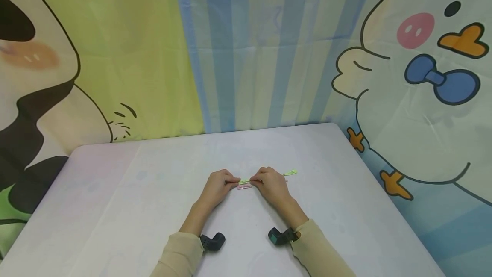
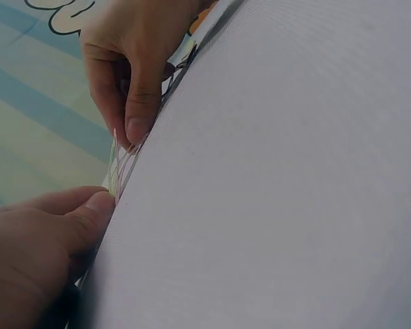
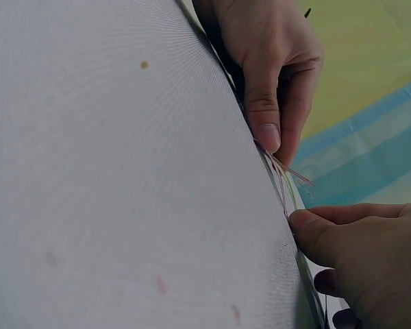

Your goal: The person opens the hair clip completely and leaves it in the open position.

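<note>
In the head view, a slim light-green hair clip point(image 1: 244, 181) spans the gap between the two hands. My left hand point(image 1: 217, 188) pinches its left end between thumb and forefinger, and my right hand point(image 1: 271, 188) pinches the right end. Just below it on the table lies a pink hair clip point(image 1: 244, 187). Both wrist views show thin pink and green strips edge-on between the fingertips, so their exact shape is hard to make out. Another green hair clip point(image 1: 290, 172) lies to the right, beyond the right hand. A bit of pink beside that hand is mostly hidden.
A white-covered table point(image 1: 115, 208) stretches out around the hands. Behind it hangs a curtain point(image 1: 253, 54) with cartoon animals and stripes. Each wrist wears a small black camera, the left one point(image 1: 213, 242) and the right one point(image 1: 280, 236) close above the table.
</note>
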`<state>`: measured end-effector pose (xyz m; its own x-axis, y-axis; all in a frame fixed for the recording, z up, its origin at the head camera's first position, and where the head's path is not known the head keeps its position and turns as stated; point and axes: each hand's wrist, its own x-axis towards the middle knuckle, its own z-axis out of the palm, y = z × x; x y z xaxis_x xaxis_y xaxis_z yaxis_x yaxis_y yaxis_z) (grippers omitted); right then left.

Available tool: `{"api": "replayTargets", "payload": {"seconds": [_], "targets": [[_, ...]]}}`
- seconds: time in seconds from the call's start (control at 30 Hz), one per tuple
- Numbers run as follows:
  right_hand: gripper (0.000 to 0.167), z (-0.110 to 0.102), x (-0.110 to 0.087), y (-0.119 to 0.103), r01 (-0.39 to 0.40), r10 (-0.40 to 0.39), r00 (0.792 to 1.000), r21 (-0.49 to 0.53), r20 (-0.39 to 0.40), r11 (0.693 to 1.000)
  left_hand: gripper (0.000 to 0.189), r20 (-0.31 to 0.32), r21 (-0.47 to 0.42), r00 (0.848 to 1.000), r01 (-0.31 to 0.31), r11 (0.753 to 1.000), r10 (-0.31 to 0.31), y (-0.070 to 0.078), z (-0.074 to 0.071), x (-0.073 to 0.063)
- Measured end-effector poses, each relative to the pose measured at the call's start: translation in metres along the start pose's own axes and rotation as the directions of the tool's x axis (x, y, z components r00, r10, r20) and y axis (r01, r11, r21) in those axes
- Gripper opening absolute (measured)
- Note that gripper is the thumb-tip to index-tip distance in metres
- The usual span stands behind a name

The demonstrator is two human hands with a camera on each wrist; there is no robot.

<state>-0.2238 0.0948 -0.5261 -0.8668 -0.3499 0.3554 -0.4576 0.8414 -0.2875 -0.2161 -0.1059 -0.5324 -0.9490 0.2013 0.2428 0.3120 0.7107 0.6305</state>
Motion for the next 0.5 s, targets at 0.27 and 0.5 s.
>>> {"api": "replayTargets", "payload": {"seconds": [0.27, 0.5], "targets": [[0.006, -0.0042, -0.0003, -0.0029, 0.004, -0.004, 1.0, -0.025, 0.01, 1.0, 0.013, 0.004, 0.022, 1.0, 0.0, 1.0, 0.0, 0.0008, -0.0004, -0.0007], [0.007, -0.005, -0.0002, -0.0022, 0.077, -0.077, 0.997, -0.062, -0.006, 0.995, 0.014, 0.006, 0.023, 1.0, -0.029, 0.999, 0.029, -0.0006, 0.0, -0.0016]]}}
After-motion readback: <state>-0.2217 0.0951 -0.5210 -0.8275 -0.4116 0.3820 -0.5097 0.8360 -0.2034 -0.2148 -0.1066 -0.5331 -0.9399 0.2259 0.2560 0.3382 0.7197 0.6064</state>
